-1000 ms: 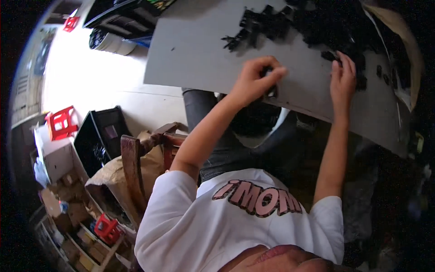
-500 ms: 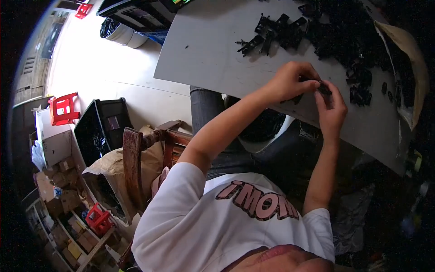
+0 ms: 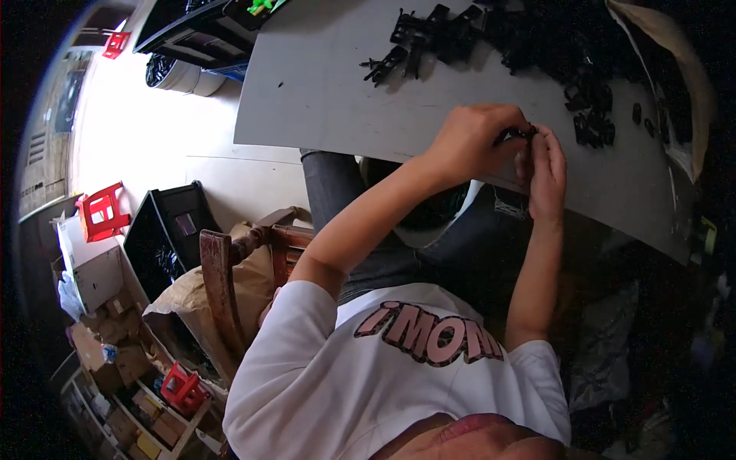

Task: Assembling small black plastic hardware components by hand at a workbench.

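Note:
Above the front edge of the grey table (image 3: 337, 107), my two hands meet at a small black plastic part (image 3: 524, 133). My left hand (image 3: 484, 139) is curled round it from the left, its back turned up and most of its fingers hidden. On the other side my right hand (image 3: 547, 175) pinches the part's right end with its fingertips. Much of the part is covered by my fingers, so its exact kind does not show. Beyond my hands lies a heap of similar black plastic parts (image 3: 452, 38), with a smaller cluster (image 3: 594, 119) nearer on the right.
A tan sack (image 3: 675, 38) stands at the table's right edge. Left of me are a wooden chair (image 3: 217, 268), a black crate (image 3: 165, 230), a paper bag (image 3: 180, 295) and a red stool (image 3: 102, 213). A dark bin (image 3: 418, 218) sits under the table edge.
My left hand has turned over the black part, and my right fingers have straightened and closed up beside it. The whole view has shifted slightly, moving the table contents leftward.

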Motion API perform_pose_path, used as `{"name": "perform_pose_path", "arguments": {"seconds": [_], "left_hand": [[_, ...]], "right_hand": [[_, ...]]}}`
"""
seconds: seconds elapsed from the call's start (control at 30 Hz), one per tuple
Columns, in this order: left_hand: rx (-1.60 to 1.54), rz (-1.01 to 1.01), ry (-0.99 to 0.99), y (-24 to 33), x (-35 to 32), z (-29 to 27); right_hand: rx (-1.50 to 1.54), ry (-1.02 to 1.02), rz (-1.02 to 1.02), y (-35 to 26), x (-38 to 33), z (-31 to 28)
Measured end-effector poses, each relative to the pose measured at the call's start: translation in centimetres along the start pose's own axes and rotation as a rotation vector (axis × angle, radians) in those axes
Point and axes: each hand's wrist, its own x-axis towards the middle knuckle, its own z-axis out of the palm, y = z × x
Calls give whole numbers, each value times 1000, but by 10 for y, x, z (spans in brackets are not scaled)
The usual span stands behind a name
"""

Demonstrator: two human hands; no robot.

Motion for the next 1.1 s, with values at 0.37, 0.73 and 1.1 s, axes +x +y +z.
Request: {"name": "perform_pose_path", "arguments": {"seconds": [0.37,0.73,1.1], "left_hand": [[-161,-66,55,4,5,11],[-130,-112,38,3,1,2],[519,0,-144,-4,17,-5]], "right_hand": [[122,346,70,-7,-5,15],[-69,457,-145,3,-5,4],[-1113,424,-458,-9,20,-30]]}}
